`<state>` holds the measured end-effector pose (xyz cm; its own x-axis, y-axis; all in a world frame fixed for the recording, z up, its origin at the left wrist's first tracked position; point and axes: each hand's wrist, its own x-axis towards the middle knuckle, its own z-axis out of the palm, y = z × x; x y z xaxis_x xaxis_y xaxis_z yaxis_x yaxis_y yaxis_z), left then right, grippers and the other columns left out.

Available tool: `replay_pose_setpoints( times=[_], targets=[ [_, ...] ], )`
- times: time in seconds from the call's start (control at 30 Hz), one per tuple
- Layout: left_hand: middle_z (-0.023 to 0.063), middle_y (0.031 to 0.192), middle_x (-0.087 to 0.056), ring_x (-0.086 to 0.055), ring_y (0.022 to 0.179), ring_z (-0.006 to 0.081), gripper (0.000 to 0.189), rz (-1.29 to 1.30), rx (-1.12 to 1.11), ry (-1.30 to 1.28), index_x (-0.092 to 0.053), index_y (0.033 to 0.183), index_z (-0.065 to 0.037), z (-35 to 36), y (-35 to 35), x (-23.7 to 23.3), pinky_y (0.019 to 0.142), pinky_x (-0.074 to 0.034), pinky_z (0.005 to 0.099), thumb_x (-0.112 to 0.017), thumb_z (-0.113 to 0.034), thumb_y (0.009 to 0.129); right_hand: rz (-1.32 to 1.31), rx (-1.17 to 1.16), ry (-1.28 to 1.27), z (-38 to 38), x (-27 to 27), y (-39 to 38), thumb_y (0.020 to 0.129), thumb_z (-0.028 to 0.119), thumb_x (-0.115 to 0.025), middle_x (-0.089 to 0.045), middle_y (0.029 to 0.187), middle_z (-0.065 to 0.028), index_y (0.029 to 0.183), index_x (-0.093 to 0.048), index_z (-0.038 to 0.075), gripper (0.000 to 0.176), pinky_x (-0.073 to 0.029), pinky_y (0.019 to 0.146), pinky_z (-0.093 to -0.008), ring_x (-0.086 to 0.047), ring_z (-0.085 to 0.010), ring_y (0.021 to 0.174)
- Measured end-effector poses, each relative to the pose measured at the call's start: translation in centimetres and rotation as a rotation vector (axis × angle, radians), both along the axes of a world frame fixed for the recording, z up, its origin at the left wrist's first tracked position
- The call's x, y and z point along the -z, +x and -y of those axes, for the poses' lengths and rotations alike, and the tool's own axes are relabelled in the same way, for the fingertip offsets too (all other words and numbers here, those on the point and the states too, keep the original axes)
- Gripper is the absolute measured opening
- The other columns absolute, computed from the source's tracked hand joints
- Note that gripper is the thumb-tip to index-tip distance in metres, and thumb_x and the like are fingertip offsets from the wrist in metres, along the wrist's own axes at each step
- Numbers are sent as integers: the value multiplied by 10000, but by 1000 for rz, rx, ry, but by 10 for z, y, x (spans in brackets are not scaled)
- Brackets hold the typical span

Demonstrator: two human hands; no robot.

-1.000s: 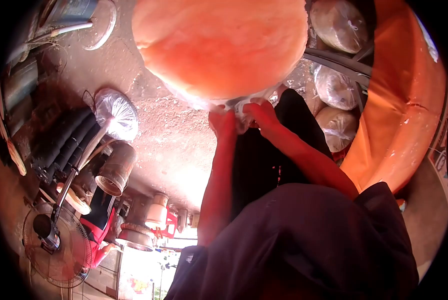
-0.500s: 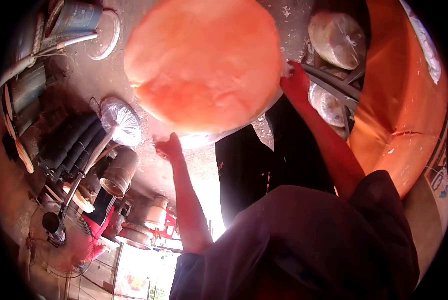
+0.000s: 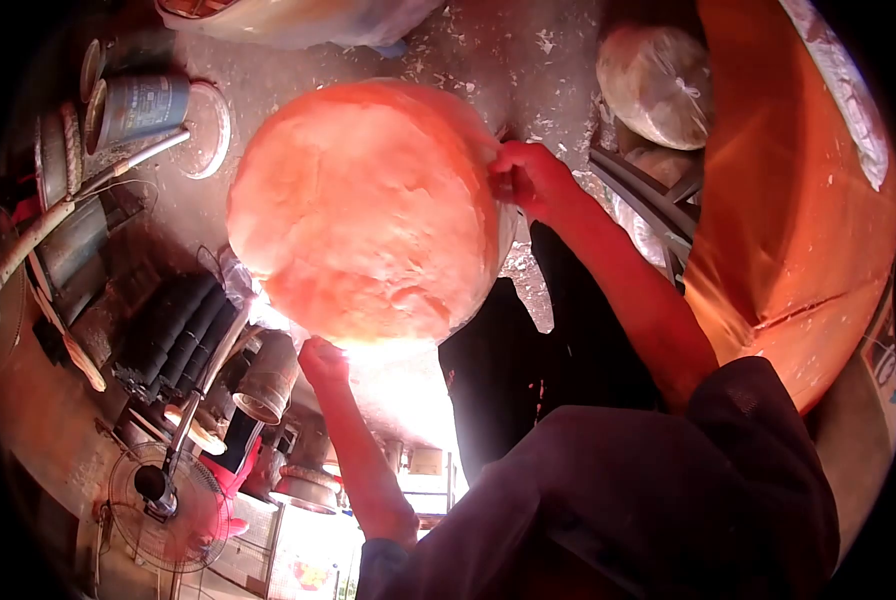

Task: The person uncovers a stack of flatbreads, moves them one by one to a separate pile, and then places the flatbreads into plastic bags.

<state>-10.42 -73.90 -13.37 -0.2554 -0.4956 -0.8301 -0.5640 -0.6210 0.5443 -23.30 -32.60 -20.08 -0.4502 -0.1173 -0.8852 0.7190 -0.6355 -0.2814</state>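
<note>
A large, thick round bundle (image 3: 363, 210), lit pinkish orange and seemingly wrapped in clear plastic, hangs in front of me, tilted so its broad face shows. My right hand (image 3: 530, 180) is closed on the clear plastic bag (image 3: 505, 235) at the bundle's right side, fingers pinched. At the lower left edge my left hand (image 3: 323, 362) is also closed, apparently on the bag's rim; strong glare there hides what lies between its fingers.
Tied plastic bags (image 3: 656, 85) and a dark metal frame (image 3: 648, 200) stand right, beside an orange sheet (image 3: 793, 230). To the left are a blue-grey bucket (image 3: 143, 110), black briquettes (image 3: 173, 335) and a standing fan (image 3: 163, 505). Another large bag (image 3: 308, 22) lies ahead.
The bundle has come down and slightly left in view, showing more of its right side. My right hand has moved left and down with it; my left hand sits lower. Another bag shows at the top.
</note>
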Motion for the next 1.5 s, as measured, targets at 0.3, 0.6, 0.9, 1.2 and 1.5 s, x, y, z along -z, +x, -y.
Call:
replay_pose_setpoints(
  times=[0.3, 0.6, 0.9, 1.2, 1.5],
  targets=[
    [163, 869, -650, -620, 804, 287, 449, 528, 997, -1402, -633, 986, 2, 35, -10, 21, 756, -497, 398, -751, -353, 739, -748, -709, 1357, 7, 20, -88, 647, 152, -643, -657, 806, -169, 842, -642, 51, 219, -499, 657, -401, -643, -323, 722],
    [98, 996, -683, -643, 859, 207, 283, -28, 479, -213, -631, 1108, -1, 88, -17, 59, 761, -505, 334, -604, -123, 854, -630, -638, 177, 47, 28, -172, 804, 193, -632, -685, 871, -29, 1013, -679, 22, 274, -493, 739, -315, -618, -148, 749],
    [76, 856, -692, -653, 787, 226, 127, 105, 742, -532, -661, 869, -57, 124, -23, 118, 716, -507, 384, -551, -90, 815, -649, -905, 254, 79, 0, -222, 834, 200, -638, -668, 902, -45, 1030, -679, 14, 273, -482, 749, -300, -617, -130, 859],
    [25, 735, -632, -542, 588, 128, 75, -120, 356, -168, -653, 859, -27, 105, -103, 116, 569, -451, 272, -608, -84, 840, -758, -1292, 347, 123, 5, -274, 842, 245, -655, -646, 876, 19, 975, -663, 81, 212, -441, 721, -261, -588, -96, 821],
    [-55, 595, -504, -372, 515, 37, 217, -147, 446, -378, -681, 765, -66, 89, -155, 88, 478, -320, 235, -714, -255, 866, -828, -1562, 309, 165, 13, -292, 889, 243, -649, -628, 882, 40, 1078, -674, 71, 257, -444, 737, -233, -557, -70, 821]
  ],
)
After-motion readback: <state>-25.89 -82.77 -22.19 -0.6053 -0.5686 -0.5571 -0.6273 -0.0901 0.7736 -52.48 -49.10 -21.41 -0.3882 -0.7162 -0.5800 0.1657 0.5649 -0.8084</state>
